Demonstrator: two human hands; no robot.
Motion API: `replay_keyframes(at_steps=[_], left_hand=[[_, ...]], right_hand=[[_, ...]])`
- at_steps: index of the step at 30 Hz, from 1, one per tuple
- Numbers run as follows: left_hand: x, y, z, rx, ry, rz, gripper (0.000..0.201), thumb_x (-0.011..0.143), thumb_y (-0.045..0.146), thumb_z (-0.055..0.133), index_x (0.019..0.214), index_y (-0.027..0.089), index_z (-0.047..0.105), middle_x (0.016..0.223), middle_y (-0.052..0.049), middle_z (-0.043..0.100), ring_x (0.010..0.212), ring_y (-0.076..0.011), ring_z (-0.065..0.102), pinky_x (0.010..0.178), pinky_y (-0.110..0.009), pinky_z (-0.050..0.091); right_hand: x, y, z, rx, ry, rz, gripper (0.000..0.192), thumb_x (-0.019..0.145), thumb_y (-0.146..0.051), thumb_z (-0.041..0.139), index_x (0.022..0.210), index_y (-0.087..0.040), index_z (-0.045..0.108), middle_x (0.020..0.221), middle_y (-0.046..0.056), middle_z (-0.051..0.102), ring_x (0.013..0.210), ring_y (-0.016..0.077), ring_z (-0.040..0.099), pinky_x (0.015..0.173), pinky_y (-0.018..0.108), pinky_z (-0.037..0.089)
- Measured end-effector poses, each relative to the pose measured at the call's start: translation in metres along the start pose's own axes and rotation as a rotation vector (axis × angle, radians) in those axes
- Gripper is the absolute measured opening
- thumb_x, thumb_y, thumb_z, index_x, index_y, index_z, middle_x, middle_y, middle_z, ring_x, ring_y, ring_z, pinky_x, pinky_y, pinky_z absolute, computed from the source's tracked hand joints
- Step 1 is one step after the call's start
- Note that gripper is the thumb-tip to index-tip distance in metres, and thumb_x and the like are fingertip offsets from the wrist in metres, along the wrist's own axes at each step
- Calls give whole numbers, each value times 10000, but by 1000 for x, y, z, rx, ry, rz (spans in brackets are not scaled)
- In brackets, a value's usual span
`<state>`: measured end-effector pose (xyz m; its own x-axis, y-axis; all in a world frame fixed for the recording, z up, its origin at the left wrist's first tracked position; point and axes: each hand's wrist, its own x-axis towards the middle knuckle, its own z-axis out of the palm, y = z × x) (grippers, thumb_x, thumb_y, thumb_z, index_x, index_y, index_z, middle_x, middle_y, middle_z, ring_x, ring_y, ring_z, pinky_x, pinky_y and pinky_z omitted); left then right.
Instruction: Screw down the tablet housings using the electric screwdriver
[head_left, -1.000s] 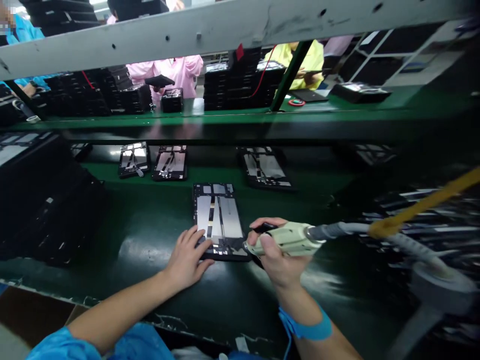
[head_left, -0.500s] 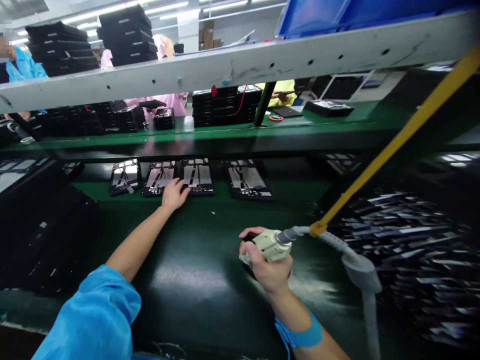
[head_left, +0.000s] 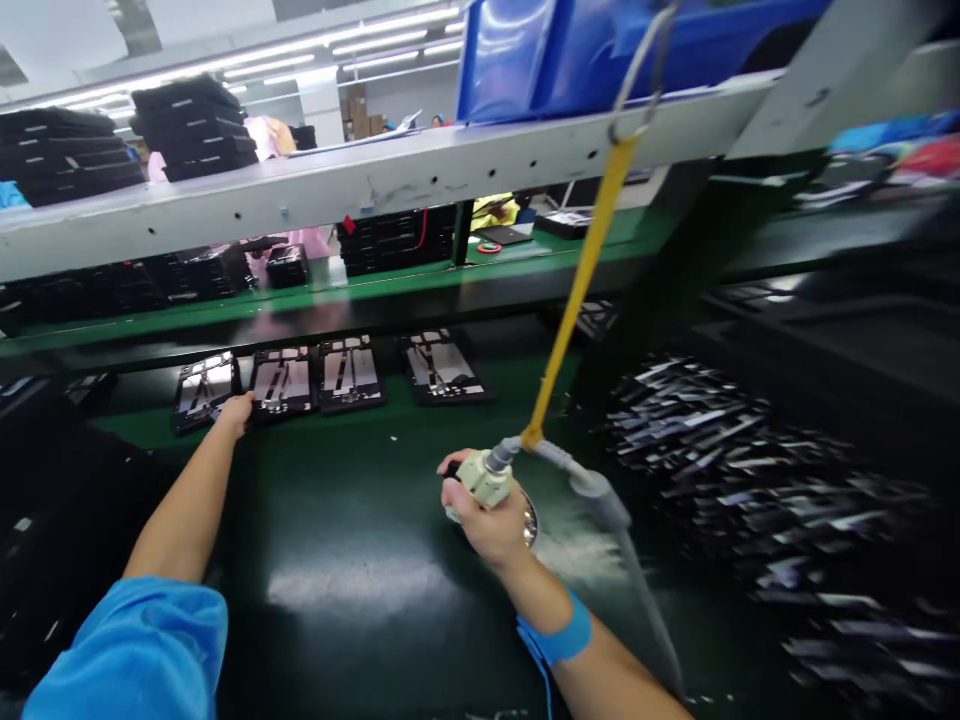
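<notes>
My left hand [head_left: 238,412] is closed at the near right corner of the leftmost opened tablet [head_left: 202,385], its fingers partly hidden. Beside it lies a second opened tablet [head_left: 282,380]. Further right are a third tablet [head_left: 349,372] and a fourth [head_left: 442,366], all with their inner parts facing up. My right hand [head_left: 491,520] grips a cream electric screwdriver [head_left: 484,478] above the green bench. A grey cable leaves its upper end, and a yellow strap [head_left: 577,290] runs up from there. Behind my right wrist shows a shiny round metal rim [head_left: 531,520], mostly hidden.
Dark stacks [head_left: 52,530] stand at the left. A blurred pile of thin shiny parts [head_left: 720,470] fills the right side. A metal shelf beam [head_left: 315,185] crosses overhead, with a blue bin [head_left: 540,60] and black stacks [head_left: 191,130] on it. The grey cable [head_left: 645,590] hangs at the right.
My left hand has gone left, from between the second and third tablets to the leftmost one. My right hand still holds the screwdriver. The view has turned right and tilted.
</notes>
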<state>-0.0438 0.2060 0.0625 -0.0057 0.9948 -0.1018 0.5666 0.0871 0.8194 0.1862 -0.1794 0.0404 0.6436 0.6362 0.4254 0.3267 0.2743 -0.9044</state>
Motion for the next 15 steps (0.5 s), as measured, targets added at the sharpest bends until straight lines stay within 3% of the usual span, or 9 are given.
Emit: replay_keyframes(at_steps=[4, 8, 12, 15], left_hand=[[-8, 4, -13, -316, -32, -75, 375, 1002, 374, 638, 1304, 153, 603, 1237, -105, 654, 1017, -214, 682, 849, -405, 614], [-36, -2, -34, -547, -36, -66, 373, 1044, 192, 511, 1410, 230, 573, 1123, -39, 716, 820, -112, 700, 783, -279, 620], [-98, -22, -42, -681, -93, -64, 497, 995, 132, 519, 1463, 289, 570, 1126, -28, 757, 798, -109, 729, 802, -257, 630], [-164, -43, -29, -709, -174, -100, 560, 959, 158, 574, 1491, 330, 546, 1249, -34, 738, 873, -147, 757, 840, -307, 644]], right_hand=[[7, 2, 0, 9, 19, -36, 186, 839, -328, 711, 971, -204, 667, 870, 30, 725, 606, 142, 661, 550, 266, 562], [14, 2, -4, -7, 55, -35, 197, 832, -330, 718, 963, -192, 666, 844, 31, 724, 624, 145, 661, 576, 269, 565], [17, 1, -5, 11, 107, -36, 227, 818, -336, 730, 973, -181, 671, 853, 32, 719, 640, 147, 661, 597, 279, 569], [17, -1, -4, 14, 119, -37, 224, 814, -334, 734, 962, -176, 675, 821, 24, 712, 636, 145, 654, 606, 282, 565]])
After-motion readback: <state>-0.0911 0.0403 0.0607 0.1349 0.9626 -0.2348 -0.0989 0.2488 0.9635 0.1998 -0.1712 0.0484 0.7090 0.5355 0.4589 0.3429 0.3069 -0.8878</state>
